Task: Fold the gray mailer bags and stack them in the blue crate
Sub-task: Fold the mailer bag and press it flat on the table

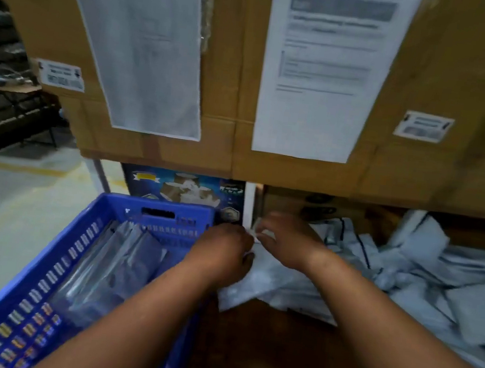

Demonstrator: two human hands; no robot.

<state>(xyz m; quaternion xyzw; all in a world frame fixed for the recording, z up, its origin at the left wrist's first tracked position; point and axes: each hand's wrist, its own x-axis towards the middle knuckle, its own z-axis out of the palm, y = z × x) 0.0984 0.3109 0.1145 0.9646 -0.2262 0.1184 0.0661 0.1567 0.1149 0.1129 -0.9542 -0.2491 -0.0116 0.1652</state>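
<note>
Left hand point(221, 250) and right hand point(285, 238) pinch one gray mailer bag point(257, 280) (beside the blue crate point(81, 243))

the left hand point(220, 251) and right hand point(286, 239) are motion-blurred, so their grip on the mailer bag point(257, 280) is unclear. print on the paper sheets point(328, 69) is unreadable. the blue crate point(73, 255) is cut off at the bottom edge.

left hand point(222, 250) and right hand point(285, 239) close together, fingers curled (pinching)
</note>
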